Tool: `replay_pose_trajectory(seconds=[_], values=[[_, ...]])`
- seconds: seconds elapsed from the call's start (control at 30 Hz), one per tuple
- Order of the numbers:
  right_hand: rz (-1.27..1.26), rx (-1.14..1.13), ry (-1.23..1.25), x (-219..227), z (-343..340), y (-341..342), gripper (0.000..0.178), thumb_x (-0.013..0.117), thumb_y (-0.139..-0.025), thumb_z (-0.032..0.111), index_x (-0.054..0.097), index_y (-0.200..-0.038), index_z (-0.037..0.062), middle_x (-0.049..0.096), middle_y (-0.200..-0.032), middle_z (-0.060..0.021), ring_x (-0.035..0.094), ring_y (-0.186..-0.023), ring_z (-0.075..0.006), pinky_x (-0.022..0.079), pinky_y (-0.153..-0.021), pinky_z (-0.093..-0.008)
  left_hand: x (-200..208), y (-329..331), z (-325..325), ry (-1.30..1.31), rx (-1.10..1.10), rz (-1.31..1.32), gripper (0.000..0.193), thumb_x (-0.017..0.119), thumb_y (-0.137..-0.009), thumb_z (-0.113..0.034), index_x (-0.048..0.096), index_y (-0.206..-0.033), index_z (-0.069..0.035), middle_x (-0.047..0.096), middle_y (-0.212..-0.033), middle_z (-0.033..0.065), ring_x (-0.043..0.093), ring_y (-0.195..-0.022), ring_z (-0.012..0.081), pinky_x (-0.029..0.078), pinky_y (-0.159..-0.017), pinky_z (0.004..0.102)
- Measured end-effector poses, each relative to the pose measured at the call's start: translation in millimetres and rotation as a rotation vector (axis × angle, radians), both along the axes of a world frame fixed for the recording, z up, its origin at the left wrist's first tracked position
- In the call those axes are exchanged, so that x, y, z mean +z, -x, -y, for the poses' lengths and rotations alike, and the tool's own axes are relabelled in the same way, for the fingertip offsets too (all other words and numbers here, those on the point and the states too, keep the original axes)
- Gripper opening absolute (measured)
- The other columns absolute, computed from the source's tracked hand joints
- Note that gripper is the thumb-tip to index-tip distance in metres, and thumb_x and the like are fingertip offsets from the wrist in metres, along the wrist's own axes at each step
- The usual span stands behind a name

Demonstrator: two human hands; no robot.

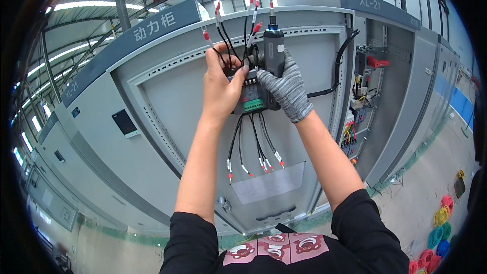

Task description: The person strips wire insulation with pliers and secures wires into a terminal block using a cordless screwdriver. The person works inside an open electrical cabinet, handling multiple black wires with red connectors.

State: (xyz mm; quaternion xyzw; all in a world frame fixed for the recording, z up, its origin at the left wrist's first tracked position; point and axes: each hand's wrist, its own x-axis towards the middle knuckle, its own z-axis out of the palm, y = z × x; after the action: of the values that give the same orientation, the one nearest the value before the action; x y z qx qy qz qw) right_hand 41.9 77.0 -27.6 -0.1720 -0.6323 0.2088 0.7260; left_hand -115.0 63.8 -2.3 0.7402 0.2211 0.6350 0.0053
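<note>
In front of the cabinet door I have a small dark electrical module (251,91) with a green terminal strip (253,105) along its lower side. My bare left hand (222,78) pinches at its upper edge, among black wires (225,35) that rise from it with red ends and white sleeves. My right hand (288,89), in a grey glove, is wrapped round a dark cordless screwdriver (274,53) pointing upward, its thumb against the module. More black wires (258,142) with red tips hang below the module. What the left fingertips grip is partly hidden.
The grey cabinet door (177,101) stands behind my hands, with a clear document pocket (269,185) low on it. At right is an open cabinet with breakers and wiring (360,96); a black cable (341,66) loops towards it. Coloured wire coils (441,216) lie on the floor.
</note>
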Motion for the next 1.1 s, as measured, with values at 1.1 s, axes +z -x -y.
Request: replay_pose_trajectory(seconds=[1.1], values=[[0.179, -0.102, 0.099, 24, -5, -22, 0.055, 0.080, -0.079, 0.015, 0.055, -0.125, -0.0002, 0.070, -0.099, -0.0114, 0.067, -0.087, -0.0177, 0.057, -0.078, -0.0320, 17, -8, 24, 0.233, 0.082, 0.018, 0.055, 0.071, -0.080, 0.002, 0.041, -0.126, -0.006, 0.071, -0.087, 0.0068, 0.069, -0.081, 0.0135, 0.054, -0.079, 0.0285]])
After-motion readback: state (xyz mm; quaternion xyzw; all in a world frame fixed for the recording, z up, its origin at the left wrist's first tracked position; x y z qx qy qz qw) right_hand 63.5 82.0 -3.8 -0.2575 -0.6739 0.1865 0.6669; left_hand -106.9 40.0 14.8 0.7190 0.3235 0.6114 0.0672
